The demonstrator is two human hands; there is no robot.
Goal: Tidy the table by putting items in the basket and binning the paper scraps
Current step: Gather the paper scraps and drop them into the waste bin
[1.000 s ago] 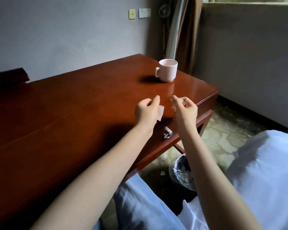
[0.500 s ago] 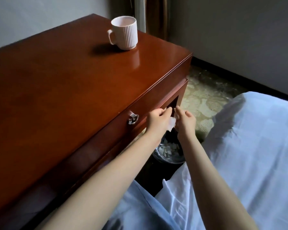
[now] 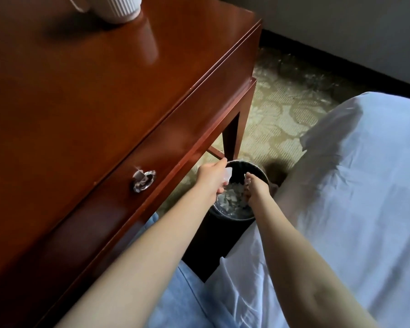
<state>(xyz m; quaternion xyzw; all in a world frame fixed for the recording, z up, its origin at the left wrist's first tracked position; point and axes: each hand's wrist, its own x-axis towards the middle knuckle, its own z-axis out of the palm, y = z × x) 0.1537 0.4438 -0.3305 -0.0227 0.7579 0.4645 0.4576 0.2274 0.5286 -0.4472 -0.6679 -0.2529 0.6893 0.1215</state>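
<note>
Nearest the camera, both forearms extend down and forward between the table edge and a white bed sheet (image 3: pixel 365 185).

The left hand (image 3: pixel 210 178) is over the near-left rim of the bin (image 3: pixel 240 166). Its fingers pinch a white paper scrap (image 3: pixel 228 178), which hangs just inside the rim, above the pile of torn paper (image 3: pixel 232 202) already in the bin.

The right hand (image 3: pixel 258 189) is over the right side of the opening with its fingers pointing down. The view does not show whether it holds paper or is empty.

The bin stands on the carpet (image 3: pixel 277 114), under the corner of the table (image 3: pixel 104 102) and just beyond the drawer handle (image 3: pixel 144 181).

Step in hand, by judgement: binning the paper scraps, at the point of release.

Next move: the left fingers should open while the scrap is well inside the rim. Light paper drifts, so a release near the rim risks dropping it on the carpet.

Farther back, a ribbed mug (image 3: pixel 118 8) stands on the tabletop and probably still has to go in the basket. No basket is in view.
</note>
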